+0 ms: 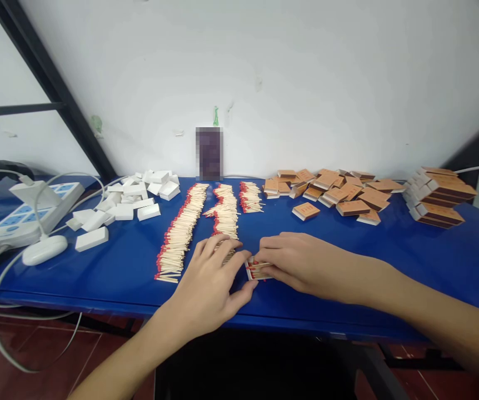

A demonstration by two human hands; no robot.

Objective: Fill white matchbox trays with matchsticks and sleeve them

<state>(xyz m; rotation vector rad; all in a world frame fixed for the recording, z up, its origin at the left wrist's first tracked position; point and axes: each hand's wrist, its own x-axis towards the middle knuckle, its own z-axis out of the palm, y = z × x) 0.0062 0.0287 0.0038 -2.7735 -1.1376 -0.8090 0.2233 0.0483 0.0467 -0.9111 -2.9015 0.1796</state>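
A small white matchbox tray (249, 271) with red-tipped matches in it lies on the blue table in front of me. My left hand (216, 280) steadies its left end between thumb and forefinger, the other fingers curving over a row of matches. Over the tray, my right hand (292, 261) pinches matches (261, 265) with the fingertips; how many is hidden. Left of my left hand runs a long row of matches (183, 228). A second row (226, 211) stretches beyond my left fingers, and a shorter row (250, 197) lies to its right.
White trays (126, 200) are heaped at the back left. Brown matchbox sleeves (335, 189) lie scattered at the back right, beside stacked matchboxes (439, 194). A power strip (35, 216) and white cables occupy the left edge. A dark blurred rectangle (209, 154) stands against the wall.
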